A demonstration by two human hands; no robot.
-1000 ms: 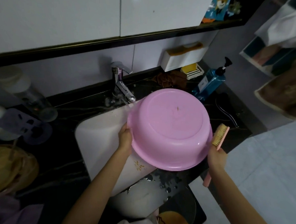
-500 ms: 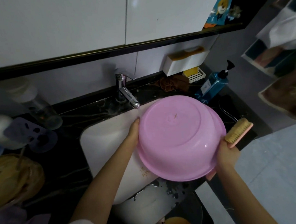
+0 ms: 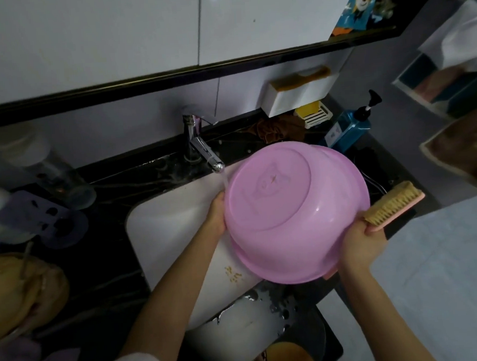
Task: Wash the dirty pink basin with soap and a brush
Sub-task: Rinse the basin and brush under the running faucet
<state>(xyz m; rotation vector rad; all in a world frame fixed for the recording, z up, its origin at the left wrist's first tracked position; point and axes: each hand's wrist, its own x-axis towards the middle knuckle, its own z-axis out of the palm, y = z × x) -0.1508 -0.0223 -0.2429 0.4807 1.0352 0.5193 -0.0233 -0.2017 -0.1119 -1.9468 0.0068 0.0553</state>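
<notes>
Two hands hold the pink basin [image 3: 295, 210] bottom-up over the sink [image 3: 172, 217], with the tap [image 3: 202, 149] running onto its left edge. My left hand [image 3: 215, 215] grips the left rim. My right hand [image 3: 361, 242], fingers curled round the brush [image 3: 392, 204], braces the right. I judge the plastic light, wet and slippery, so hold it by the rims.

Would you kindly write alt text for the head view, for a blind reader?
A pink basin is held bottom-up over a white sink by the left hand and right hand, beside a running tap; the right hand also grips a brush.
</notes>
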